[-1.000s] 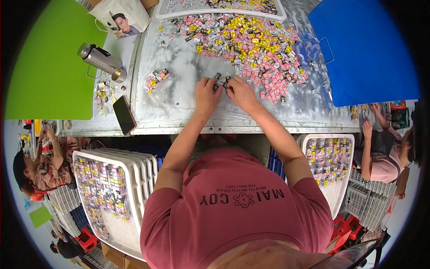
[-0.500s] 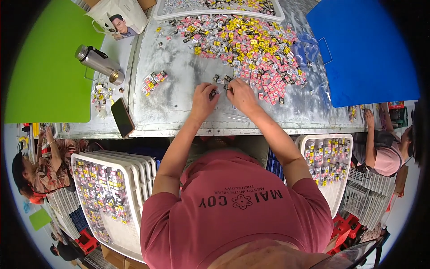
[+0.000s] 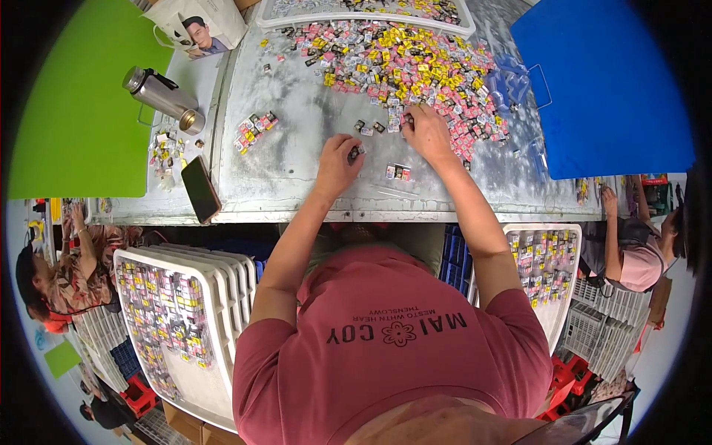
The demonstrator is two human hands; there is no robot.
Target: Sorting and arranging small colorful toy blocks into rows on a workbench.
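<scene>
My left hand (image 3: pixel 340 165) rests on the grey table with fingers curled round a small dark printed block (image 3: pixel 354 154). To its right, my right hand (image 3: pixel 429 137) reaches to the near edge of a wide pile of small blocks (image 3: pixel 415 67), coloured pink, yellow, black and white. Its fingertips are pinched on a small dark block (image 3: pixel 409 119). Between the hands lie several loose dark blocks (image 3: pixel 363 128). A short row of blocks (image 3: pixel 399 172) sits nearer to me, below the right hand. Farther left is a cluster of pink and white blocks (image 3: pixel 256 131) set side by side.
A clear-rimmed tray (image 3: pixel 363 27) of blocks stands at the back. On the left are a steel flask (image 3: pixel 159 93), a phone (image 3: pixel 200 190) and a bag (image 3: pixel 196 30). Green (image 3: pixel 74 104) and blue (image 3: pixel 601 89) panels flank the table. Stacked white trays (image 3: pixel 222 371) stand below; other people work at both sides.
My right hand has moved right and slightly forward, from beside my left hand to the pile. The short row of blocks now shows. My left hand has hardly moved.
</scene>
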